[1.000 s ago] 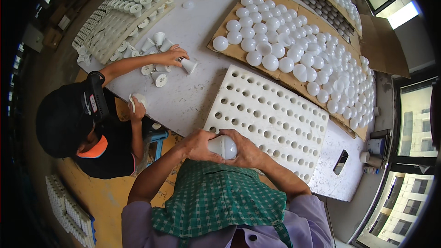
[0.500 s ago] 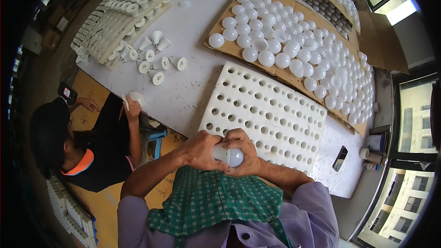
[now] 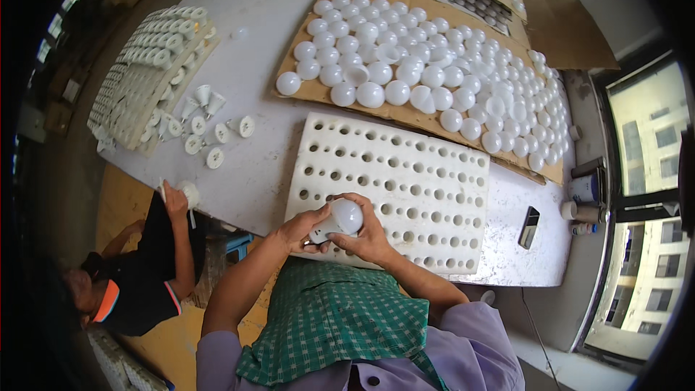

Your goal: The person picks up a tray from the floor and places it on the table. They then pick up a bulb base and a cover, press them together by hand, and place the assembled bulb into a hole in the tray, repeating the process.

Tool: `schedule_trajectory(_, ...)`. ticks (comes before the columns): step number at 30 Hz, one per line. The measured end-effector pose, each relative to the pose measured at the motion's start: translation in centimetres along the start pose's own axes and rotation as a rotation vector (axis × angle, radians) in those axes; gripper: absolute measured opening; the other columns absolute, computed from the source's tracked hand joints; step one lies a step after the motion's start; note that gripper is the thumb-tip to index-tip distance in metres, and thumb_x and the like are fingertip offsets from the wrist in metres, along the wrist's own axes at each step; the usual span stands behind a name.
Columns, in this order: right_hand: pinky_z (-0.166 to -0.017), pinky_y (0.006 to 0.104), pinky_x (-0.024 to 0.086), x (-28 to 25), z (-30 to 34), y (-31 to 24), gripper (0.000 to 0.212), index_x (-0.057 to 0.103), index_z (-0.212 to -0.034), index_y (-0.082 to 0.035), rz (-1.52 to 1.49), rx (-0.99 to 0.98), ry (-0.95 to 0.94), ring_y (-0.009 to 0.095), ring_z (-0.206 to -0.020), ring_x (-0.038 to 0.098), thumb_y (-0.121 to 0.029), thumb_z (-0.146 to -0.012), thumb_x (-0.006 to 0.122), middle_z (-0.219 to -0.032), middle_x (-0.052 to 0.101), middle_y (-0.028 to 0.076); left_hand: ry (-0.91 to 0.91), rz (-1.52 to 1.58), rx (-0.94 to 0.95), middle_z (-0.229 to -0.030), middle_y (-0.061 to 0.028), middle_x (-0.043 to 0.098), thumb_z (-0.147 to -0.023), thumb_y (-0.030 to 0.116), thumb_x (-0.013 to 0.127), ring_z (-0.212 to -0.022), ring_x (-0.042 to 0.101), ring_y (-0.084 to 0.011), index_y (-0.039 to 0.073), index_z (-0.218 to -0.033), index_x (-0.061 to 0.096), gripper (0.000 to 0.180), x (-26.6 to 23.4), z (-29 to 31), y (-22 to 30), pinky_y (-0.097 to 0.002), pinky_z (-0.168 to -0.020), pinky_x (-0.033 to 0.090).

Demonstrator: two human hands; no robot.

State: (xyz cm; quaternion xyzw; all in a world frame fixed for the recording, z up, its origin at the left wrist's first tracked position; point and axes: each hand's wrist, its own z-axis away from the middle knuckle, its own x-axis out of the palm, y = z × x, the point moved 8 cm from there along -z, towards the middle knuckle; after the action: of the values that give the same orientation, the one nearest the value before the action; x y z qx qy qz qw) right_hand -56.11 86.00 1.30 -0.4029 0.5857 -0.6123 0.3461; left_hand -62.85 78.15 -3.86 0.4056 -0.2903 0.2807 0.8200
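Observation:
A light bulb (image 3: 346,216) with a round white dome and a pale, tapered body is held between my two hands, over the near edge of a white foam board. My left hand (image 3: 298,233) grips its body, near the lower left end. My right hand (image 3: 366,237) wraps round the dome from the right, with the thumb across its lower side. The dome points up and to the right. My left fingers partly hide the base end. Under and beyond my hands lies the foam board (image 3: 470,255), with rows of large and small round holes.
Many white domes sit on a cardboard sheet (image 3: 402,116) behind the board. Loose bulb bodies (image 3: 214,158) lie at left, near stacked foam trays (image 3: 137,94) of them. A phone (image 3: 529,227) lies at right. A co-worker's hand (image 3: 174,201) holds a white piece at left.
The bulb has turned: its dome now points up and right, and more of it shows. My right hand has opened round it and shifted. The whole view has shifted.

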Motion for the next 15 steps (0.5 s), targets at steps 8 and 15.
schedule_trajectory(8, -0.082, 0.0364, 0.049, -23.6, 6.9, -1.7, 0.071, 0.037, -0.127, -0.003, 0.623, -0.047, 0.996, 0.024, -0.098, 0.056, -0.011, -0.068, 0.076, -0.114, 0.049, 0.017, 1.051, -1.078, 0.476, -0.11, -0.0227, 0.062, -0.073, 0.019, 0.074, -0.096, 0.063, -0.0302, -0.001, -0.121, 0.053, 0.056, -7.3, 5.7, 1.3, -0.0386, -0.081, 0.051)
schedule_trajectory(15, -0.094, 0.0423, 0.043, -38.5, 6.8, -2.5, 0.075, 0.038, -0.13, -0.004, 1.207, -0.199, 1.159, 0.034, -0.108, 0.049, -0.011, -0.067, 0.078, -0.118, 0.047, 0.019, 0.904, -0.89, 0.183, -0.109, -0.0202, 0.062, -0.074, 0.014, 0.071, -0.096, 0.063, -0.0257, -0.003, -0.12, 0.051, 0.053, -13.0, 4.9, -4.5, -0.0375, -0.082, 0.05)
